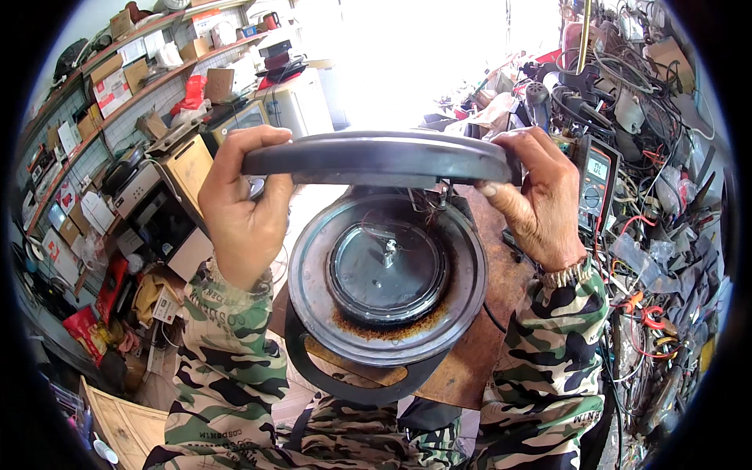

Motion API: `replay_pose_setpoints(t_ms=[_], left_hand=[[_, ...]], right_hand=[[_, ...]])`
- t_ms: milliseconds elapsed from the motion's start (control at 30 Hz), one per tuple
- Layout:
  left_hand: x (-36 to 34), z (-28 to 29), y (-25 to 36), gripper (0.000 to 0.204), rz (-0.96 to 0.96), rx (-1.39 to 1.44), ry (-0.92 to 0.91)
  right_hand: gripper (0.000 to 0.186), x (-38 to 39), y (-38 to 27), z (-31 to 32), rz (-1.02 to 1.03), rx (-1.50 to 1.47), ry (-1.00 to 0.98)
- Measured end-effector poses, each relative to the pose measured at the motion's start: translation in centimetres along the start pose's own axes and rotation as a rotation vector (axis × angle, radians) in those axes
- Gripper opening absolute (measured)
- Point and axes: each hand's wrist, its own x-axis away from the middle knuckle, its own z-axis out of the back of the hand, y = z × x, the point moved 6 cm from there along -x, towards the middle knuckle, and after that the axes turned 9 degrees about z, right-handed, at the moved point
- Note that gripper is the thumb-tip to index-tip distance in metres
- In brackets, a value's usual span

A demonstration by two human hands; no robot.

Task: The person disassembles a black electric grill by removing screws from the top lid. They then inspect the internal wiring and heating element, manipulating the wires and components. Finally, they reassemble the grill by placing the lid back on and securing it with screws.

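Note:
A round black lid-like part (376, 160) is held up nearly edge-on, gripped at its two sides. At its left rim my left hand (244, 207) is closed, fingers over the top and thumb beneath. My right hand (540, 200) pinches the opposite rim in the same way. Below lies the open round metal body (309, 270) of what looks like an electric griddle, with a dark inner disc (388, 282) and rusty brown stains around it. A curved black handle (360, 392) sticks out on the near side. Thin wires and a hinge-like bracket (442, 196) show between lid and body.
The body sits on a worn brown bench top (462, 376). A multimeter (598, 180) stands to the right, beside heaped cables, tools and red-handled pliers or clips (652, 316). Shelves with boxes (110, 90) and appliances line the left. A wooden cabinet (125, 415) is at lower left.

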Motion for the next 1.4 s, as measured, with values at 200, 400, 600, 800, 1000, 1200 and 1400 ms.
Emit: replay_pose_setpoints(t_ms=[200,400,600,800,1000,1200,1400], left_hand=[[0.7,1.2,0.3,0.025,-0.065,0.055,0.004],[-2.3,0.5,0.4,0.031,-0.153,0.044,-0.137],[-4.4,-0.3,0.0,0.027,-0.024,0.202,-0.172],[-4.2,0.5,-0.4,0.032,-0.06,0.057,-0.202],[-4.9,0.1,0.7,0.024,-0.133,-0.014,-0.361],[-4.8,0.2,0.8,0.02,-0.158,-0.082,-0.483],[-4.6,-0.1,0.7,0.019,-0.156,-0.117,-0.419]], right_hand=[[0.067,-0.5,-2.2,-0.7,0.134,0.099,-0.051],[0.062,-0.5,-0.9,0.3,-0.071,-0.145,-0.139],[0.05,1.8,6.1,3.7,-0.534,-0.366,0.11],[0.039,3.6,9.9,7.1,-0.674,-0.265,0.277],[0.032,4.1,10.7,7.3,-0.71,-0.255,0.259],[0.03,3.8,10.4,7.4,-0.7,-0.222,0.227],[0.029,3.2,8.9,7.9,-0.627,-0.228,0.301]])
